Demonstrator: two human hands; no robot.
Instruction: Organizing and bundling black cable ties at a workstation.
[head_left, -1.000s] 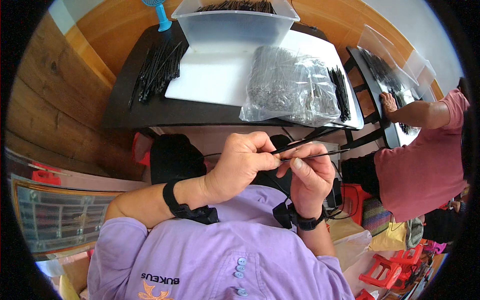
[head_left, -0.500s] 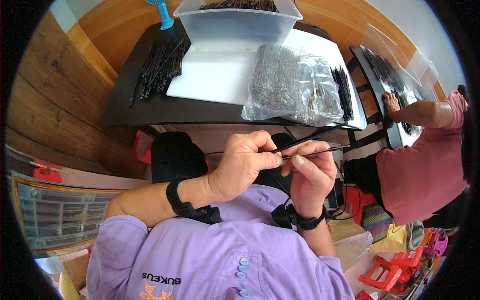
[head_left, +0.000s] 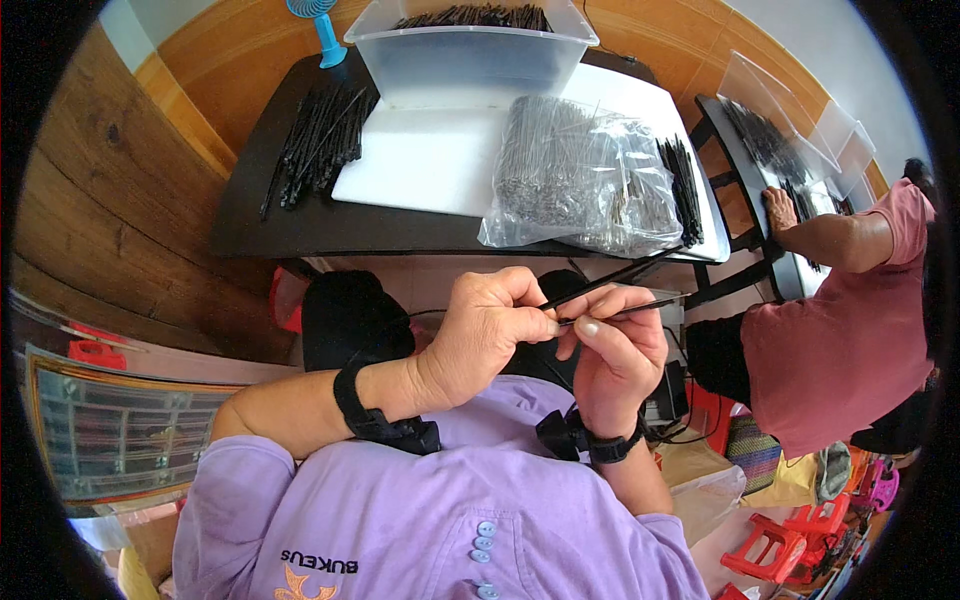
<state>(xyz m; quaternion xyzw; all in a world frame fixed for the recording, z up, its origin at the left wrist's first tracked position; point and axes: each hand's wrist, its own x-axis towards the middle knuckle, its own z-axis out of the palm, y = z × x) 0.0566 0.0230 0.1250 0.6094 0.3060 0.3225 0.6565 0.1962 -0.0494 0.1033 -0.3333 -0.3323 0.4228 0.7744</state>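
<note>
My left hand (head_left: 495, 315) is closed, thumb and forefinger pinching a long thin black rod (head_left: 610, 276) that slants up and right toward the table edge. My right hand (head_left: 618, 345) is closed too, thumb against fingers on a second, thinner dark rod (head_left: 650, 305) with a fine wire-like tip. The fingertips of both hands nearly meet, and the rods' near ends come together there, partly hidden by the fingers. Beyond my hands, a clear plastic bag (head_left: 560, 170) full of thin metal wires lies on a white foam sheet (head_left: 420, 155).
Bundles of black rods lie at the table's left (head_left: 318, 145) and right (head_left: 682, 185). A clear plastic bin (head_left: 470, 65) of rods and a blue fan (head_left: 328, 35) stand at the back. To the right, another person in pink (head_left: 840, 350) works at a second table (head_left: 735, 150).
Both hands keep their grip on the rods, with only a slight shift of the right fingers. The view has moved a little.
</note>
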